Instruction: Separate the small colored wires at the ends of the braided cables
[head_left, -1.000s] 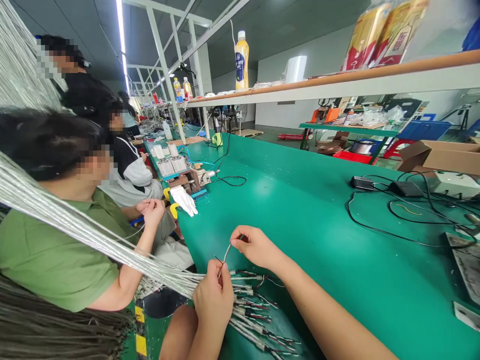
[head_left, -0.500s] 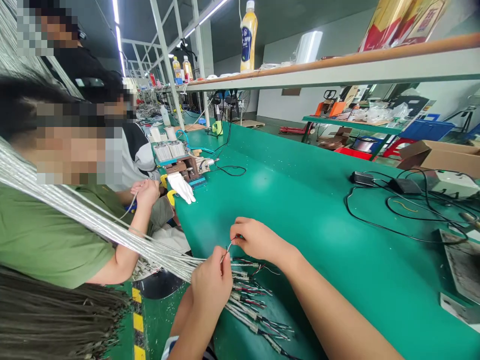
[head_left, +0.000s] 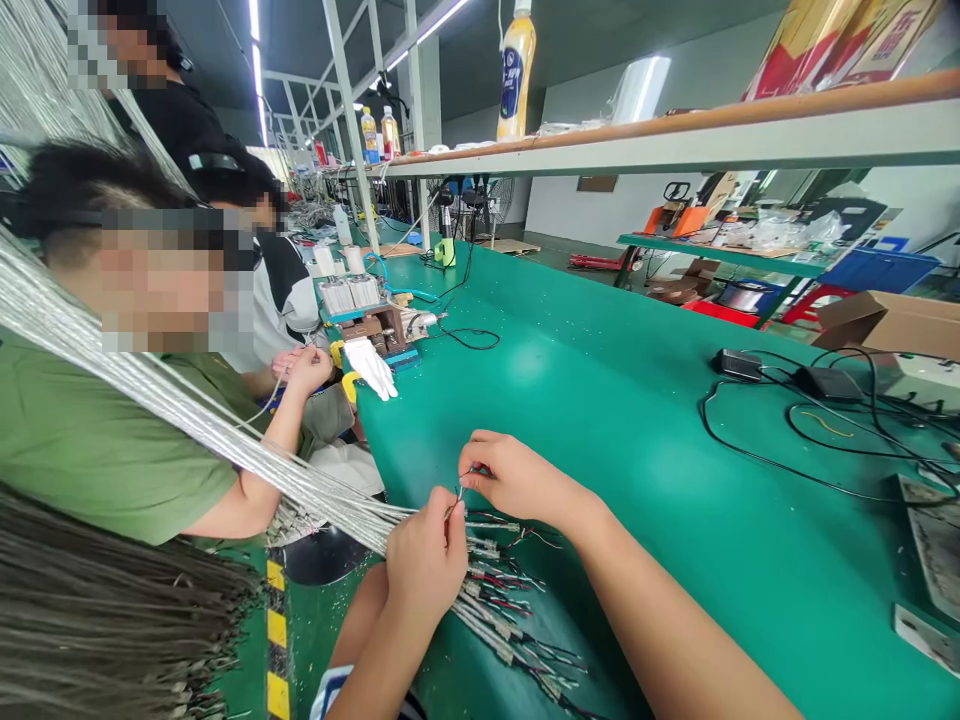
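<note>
My left hand is closed on the end of a cable, thumb and forefinger pinching it where thin wires come out. Just above and to the right, my right hand pinches the tips of those wires between thumb and forefinger. Under and beside my left hand lies a bundle of silvery cables, running in from the upper left. Their stripped ends fan out over the table edge, showing red, black and white wires. The cable inside my left fist is mostly hidden.
A green table stretches ahead. A white glove lies by a small brown machine. Black cords and adapters lie at right. A co-worker in a green shirt sits at left. A shelf crosses above.
The view has shifted slightly, so the surroundings sit a little further right. My right fingers have come slightly closer to my left fingertips; both hands keep their pinch.
</note>
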